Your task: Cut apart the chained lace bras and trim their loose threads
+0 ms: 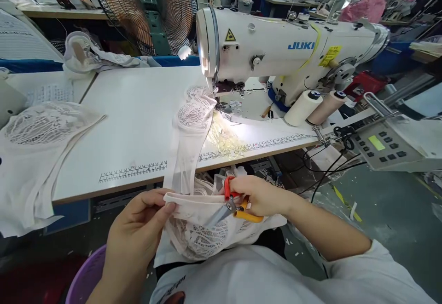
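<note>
My left hand (141, 221) pinches the edge of a pale lace bra (207, 237) between thumb and fingers. On the other side, my right hand (260, 196) is closed around scissors (229, 206) with one red and one orange handle loop. Their blades point down and left, lying over the pale fabric. The bra spreads across my lap, below the table's front edge. From it, or just behind it, a sheer fabric piece (188, 143) runs up over the edge to the needle area of the sewing machine (248, 42). Whether the two are joined I cannot tell.
More pale lace pieces (44, 134) hang over the table's left side. Two thread cones (304, 107) and a control panel (386, 143) stand at the right. A large fan (155, 14) is behind the table (127, 111). A purple basket (86, 274) sits at lower left.
</note>
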Tool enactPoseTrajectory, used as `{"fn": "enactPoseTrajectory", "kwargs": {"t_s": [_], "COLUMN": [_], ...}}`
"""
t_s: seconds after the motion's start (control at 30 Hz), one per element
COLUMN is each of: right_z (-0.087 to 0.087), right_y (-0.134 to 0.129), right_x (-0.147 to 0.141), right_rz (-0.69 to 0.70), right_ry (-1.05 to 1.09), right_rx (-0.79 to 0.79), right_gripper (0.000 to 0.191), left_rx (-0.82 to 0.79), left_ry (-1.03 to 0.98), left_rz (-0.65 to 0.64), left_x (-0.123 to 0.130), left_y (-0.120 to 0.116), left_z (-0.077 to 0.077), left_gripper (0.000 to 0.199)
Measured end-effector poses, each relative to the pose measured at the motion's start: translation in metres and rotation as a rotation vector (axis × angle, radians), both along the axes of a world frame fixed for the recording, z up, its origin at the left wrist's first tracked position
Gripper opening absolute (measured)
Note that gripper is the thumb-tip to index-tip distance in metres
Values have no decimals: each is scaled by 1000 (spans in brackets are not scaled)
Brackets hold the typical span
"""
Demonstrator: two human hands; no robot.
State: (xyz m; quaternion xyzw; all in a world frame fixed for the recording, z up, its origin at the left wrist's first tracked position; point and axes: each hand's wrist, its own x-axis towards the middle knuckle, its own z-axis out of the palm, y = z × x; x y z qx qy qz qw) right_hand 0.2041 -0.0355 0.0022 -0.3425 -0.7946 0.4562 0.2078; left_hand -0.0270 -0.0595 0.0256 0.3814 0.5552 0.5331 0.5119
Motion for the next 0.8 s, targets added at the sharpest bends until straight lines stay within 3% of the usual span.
{"fn": "enactPoseTrajectory", "kwargs": {"t_s": [0.17,0.37,0.63,0.8], "right_z": [-1,12,14,9], "right_y": [0,-7,-11,-16], "right_x": [-2,-2,-7,-11], "right_rz": [-33,-83,-176,-262], "right_ry": [48,35,5,62], "right_rx": [-1,39,17,34], "right_gripper": [19,10,28,17], "left_rx": [34,47,90,32], "left_ry": [17,15,31,37], "left_rz": [29,44,23,0], "left_x": [0,1,-2,-7], "left_y": [-2,-4,-9,-9], "left_z": [-2,2,8,6], "left_gripper": [14,13,15,14]}}
